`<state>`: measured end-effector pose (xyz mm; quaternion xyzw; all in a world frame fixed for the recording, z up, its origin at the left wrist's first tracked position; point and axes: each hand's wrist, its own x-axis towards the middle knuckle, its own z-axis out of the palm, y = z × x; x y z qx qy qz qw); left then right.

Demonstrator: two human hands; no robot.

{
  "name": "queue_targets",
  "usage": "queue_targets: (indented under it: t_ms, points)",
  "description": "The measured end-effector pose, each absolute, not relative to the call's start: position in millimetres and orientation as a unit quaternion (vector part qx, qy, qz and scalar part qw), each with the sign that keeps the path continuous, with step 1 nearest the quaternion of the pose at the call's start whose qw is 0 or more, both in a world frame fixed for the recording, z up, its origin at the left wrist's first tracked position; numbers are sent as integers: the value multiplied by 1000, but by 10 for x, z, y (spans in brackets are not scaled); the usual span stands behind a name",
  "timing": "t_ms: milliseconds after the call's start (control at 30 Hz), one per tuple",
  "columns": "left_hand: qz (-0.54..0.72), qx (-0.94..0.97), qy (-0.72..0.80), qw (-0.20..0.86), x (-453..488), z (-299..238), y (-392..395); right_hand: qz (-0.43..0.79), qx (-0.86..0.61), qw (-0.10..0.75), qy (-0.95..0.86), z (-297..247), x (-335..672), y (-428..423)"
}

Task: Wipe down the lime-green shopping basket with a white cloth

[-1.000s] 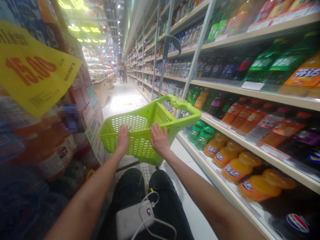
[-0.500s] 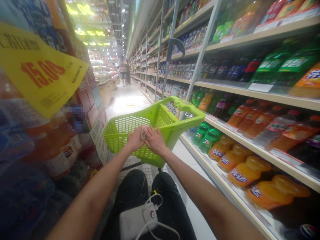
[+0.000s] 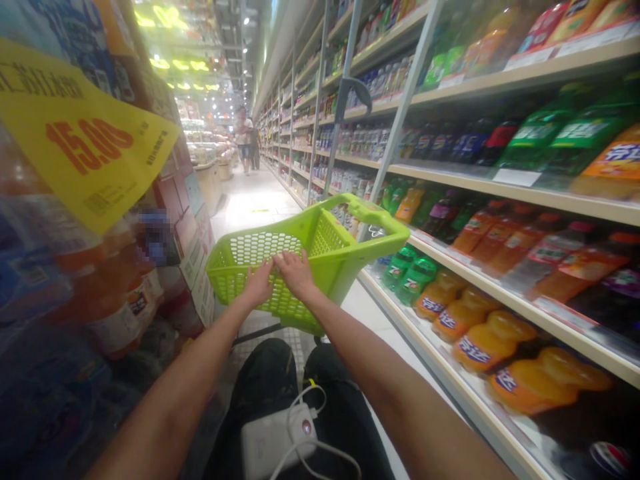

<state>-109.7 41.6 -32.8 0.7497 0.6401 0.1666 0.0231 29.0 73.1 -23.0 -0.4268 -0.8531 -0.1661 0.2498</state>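
Note:
A lime-green plastic shopping basket sits tilted on a cart frame in front of me in a store aisle. My left hand lies against the basket's near wall with its fingers up at the rim. Touching it on the right, my right hand has its fingers curled over the same near rim. What, if anything, lies inside the basket is hidden by its wall. A white power bank with a cable rests on my lap.
Shelves of orange soda bottles and green bottles run along the right. A stacked display with a yellow price sign crowds the left. The white aisle floor stretches ahead, where a person stands far off.
My hands have come together at the middle of the basket's near rim. The right hand went from flat to curled over the rim. The basket barely moved.

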Motion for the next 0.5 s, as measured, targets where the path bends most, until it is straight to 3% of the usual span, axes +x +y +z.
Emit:
queue_targets:
  t_ms: [300, 500]
  points:
    - [108, 728, 677, -11, -996, -318, 358, -211, -433, 302, -823, -171, 902, 730]
    - [93, 719, 689, -13, -927, -280, 353, -223, -439, 254, -832, -74, 935, 716]
